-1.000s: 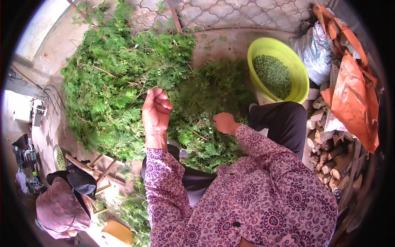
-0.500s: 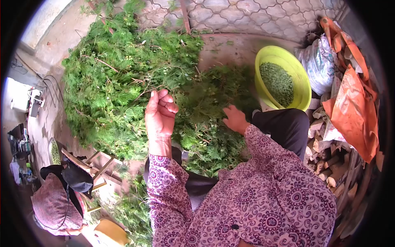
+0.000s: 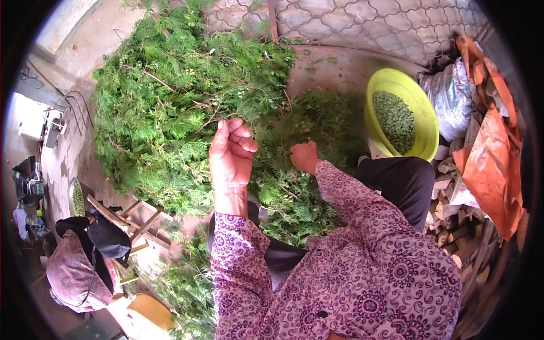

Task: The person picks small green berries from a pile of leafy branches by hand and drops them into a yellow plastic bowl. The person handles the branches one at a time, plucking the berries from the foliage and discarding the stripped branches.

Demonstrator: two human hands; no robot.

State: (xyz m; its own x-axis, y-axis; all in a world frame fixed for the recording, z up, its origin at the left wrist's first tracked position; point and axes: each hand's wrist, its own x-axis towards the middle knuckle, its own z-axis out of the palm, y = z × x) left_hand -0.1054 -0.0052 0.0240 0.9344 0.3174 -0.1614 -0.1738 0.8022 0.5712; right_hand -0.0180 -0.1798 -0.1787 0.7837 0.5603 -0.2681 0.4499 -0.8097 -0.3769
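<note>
Palm up, my left hand (image 3: 232, 153) is held over the big pile of green sprigs (image 3: 164, 130), its fingers curled in toward the thumb. A thin bare twig lies by its fingertips; whatever the fingers hold, if anything, is too small to make out. To its right, my right hand (image 3: 305, 157) is low over the darker, shaded part of the greenery, fingers bent and drawn together. What is between those fingers is hidden. Right of the pile, a yellow-green basin (image 3: 428, 122) holds many small round green pieces (image 3: 394, 122).
At the right are a white sack (image 3: 450, 99), an orange bag (image 3: 490, 170) and stacked firewood (image 3: 459, 232). A wire mesh (image 3: 362, 28) runs along the top. Another person (image 3: 79, 269) is at the lower left, near a wooden stool (image 3: 139, 224) and a yellow container (image 3: 150, 311).
My right hand has moved left, closer to my left hand, and its spread fingers have drawn together. My left hand keeps its curled pose. The whole view has shifted slightly.
</note>
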